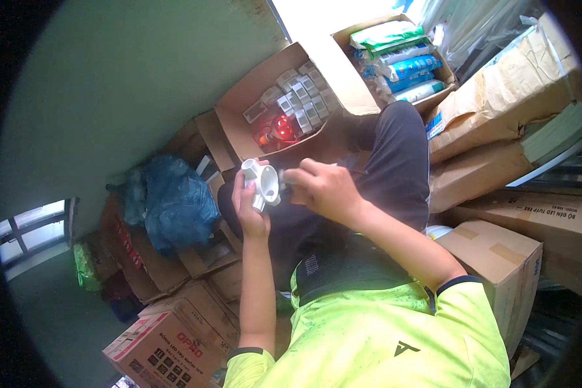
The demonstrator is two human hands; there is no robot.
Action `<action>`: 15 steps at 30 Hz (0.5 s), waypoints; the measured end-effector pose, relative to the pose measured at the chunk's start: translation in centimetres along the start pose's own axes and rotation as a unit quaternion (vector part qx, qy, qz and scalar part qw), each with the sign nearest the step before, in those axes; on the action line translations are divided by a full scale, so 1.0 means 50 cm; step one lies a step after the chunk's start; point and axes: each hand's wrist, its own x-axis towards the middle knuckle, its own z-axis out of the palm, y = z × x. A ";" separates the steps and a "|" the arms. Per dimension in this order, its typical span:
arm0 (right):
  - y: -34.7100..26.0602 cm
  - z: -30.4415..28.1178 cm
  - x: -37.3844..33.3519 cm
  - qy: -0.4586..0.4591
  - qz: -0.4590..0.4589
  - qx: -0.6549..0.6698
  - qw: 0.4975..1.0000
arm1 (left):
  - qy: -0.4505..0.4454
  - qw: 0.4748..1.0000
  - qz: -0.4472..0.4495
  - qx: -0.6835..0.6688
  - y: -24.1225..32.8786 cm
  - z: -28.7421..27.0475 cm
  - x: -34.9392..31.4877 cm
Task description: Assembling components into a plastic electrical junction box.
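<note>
My left hand (250, 210) is closed round a white round plastic conduit junction box (269, 183) with short pipe stubs. Its open face is turned toward my right hand. Close beside the box, my right hand (326, 192) has its fingers curled in a pinch. Something small and greyish shows at those fingertips, but its kind cannot be made out. Both hands are above my dark-trousered lap.
Ahead, an open carton (236, 129) holds several white boxes and a red bulb (282, 127). Another carton (368, 107) holds plastic-wrapped packs. A blue plastic bag (178, 207) lies left. Closed boxes (491, 249) stand right, and a printed carton (168, 346) at lower left.
</note>
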 end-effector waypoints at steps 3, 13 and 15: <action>-0.009 0.056 -0.004 -0.007 -0.041 -0.012 0.999 | -0.036 0.999 0.008 -0.006 -0.006 0.013 0.002; 0.010 0.043 0.004 -0.002 0.044 0.005 0.999 | 0.008 1.000 -0.020 -0.009 -0.013 0.019 0.006; 0.004 0.063 -0.007 -0.031 0.020 0.039 0.999 | -0.024 0.999 -0.020 -0.006 -0.016 0.016 0.006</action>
